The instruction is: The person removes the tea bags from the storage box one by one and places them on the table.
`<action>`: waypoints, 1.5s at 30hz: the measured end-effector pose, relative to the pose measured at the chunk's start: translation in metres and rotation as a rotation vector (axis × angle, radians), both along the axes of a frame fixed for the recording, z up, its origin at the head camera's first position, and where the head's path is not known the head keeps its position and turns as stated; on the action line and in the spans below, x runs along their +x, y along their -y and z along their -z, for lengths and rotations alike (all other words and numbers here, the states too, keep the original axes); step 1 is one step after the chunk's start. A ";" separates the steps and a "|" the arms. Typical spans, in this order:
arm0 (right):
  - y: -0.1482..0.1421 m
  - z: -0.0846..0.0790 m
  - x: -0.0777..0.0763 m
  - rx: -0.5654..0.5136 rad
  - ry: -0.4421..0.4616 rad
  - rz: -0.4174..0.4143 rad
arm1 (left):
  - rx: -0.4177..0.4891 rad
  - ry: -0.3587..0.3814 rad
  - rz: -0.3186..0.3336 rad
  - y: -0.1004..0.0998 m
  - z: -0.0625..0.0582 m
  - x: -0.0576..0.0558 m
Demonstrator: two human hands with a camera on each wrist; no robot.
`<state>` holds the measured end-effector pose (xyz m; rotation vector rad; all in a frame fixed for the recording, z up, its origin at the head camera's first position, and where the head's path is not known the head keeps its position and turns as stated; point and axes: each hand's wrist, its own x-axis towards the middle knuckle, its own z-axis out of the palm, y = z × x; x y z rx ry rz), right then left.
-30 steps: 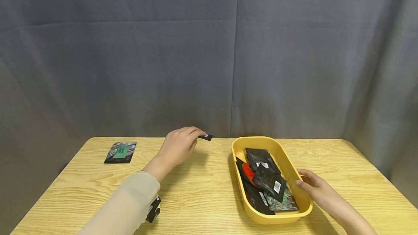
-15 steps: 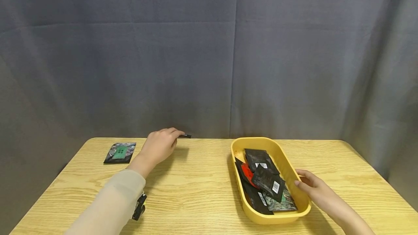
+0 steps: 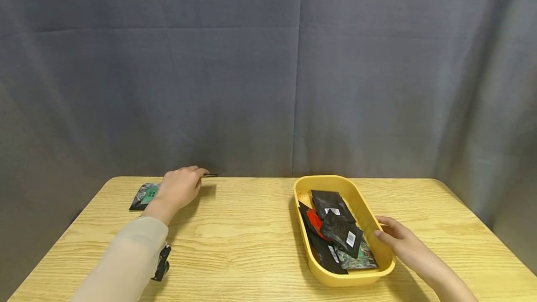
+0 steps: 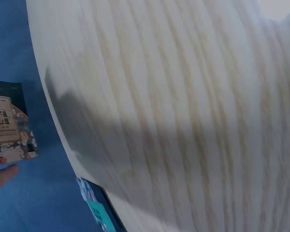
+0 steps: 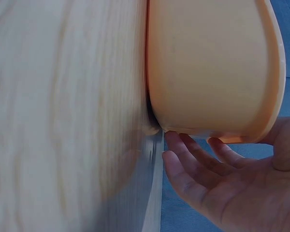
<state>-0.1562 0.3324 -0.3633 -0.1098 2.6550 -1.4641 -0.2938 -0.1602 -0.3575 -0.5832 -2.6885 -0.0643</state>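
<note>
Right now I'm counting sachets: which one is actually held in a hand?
The thin dark sachet pinched by the left hand, above the table's far edge. The others lie in the yellow tray or flat beside that hand.

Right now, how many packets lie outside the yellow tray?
2: one packet lying flat at the table's far left corner, one thin dark packet pinched in the left hand. More may be hidden.

Even soft light, faint hand shadows; head view sharp, wrist views blurred.
</note>
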 end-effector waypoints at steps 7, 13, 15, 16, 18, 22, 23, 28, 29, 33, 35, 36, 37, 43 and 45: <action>0.001 0.001 0.001 -0.005 -0.007 0.020 | -0.049 0.083 -0.057 0.008 0.002 0.003; 0.002 -0.001 0.002 -0.002 -0.006 0.022 | -0.089 0.175 -0.073 0.012 0.008 0.004; 0.001 -0.001 0.002 0.004 -0.007 0.021 | -0.093 0.198 -0.074 0.013 0.009 0.004; 0.001 -0.001 0.003 0.007 -0.008 0.021 | -0.096 0.208 -0.074 0.013 0.010 0.005; 0.001 -0.002 0.003 0.011 -0.008 0.022 | -0.096 0.232 -0.073 0.012 0.011 0.005; 0.001 -0.001 0.003 0.002 -0.007 0.017 | -0.102 0.282 -0.072 0.011 0.011 0.008; 0.000 -0.001 0.003 -0.004 -0.007 0.016 | -0.104 0.295 -0.073 0.010 0.011 0.009; 0.000 0.000 0.003 -0.016 -0.015 0.006 | -0.113 0.322 -0.068 0.009 0.011 0.012; 0.000 0.000 0.003 -0.012 -0.015 0.007 | -0.111 0.325 -0.068 0.008 0.011 0.012; 0.000 0.000 0.002 0.003 -0.013 0.011 | -0.107 0.331 -0.073 0.008 0.011 0.013; 0.000 0.000 0.002 0.010 -0.010 0.015 | -0.114 0.335 -0.078 0.007 0.012 0.014; 0.000 0.000 0.002 0.010 -0.008 0.015 | -0.118 0.336 -0.079 0.007 0.012 0.014; 0.000 0.000 0.002 0.012 -0.006 0.014 | -0.125 0.335 -0.081 0.007 0.013 0.014; 0.001 -0.001 0.004 0.007 0.007 0.017 | -0.165 0.305 -0.078 0.006 0.016 0.014; 0.001 -0.002 0.004 0.004 0.010 0.020 | -0.162 0.280 -0.064 0.004 0.016 0.014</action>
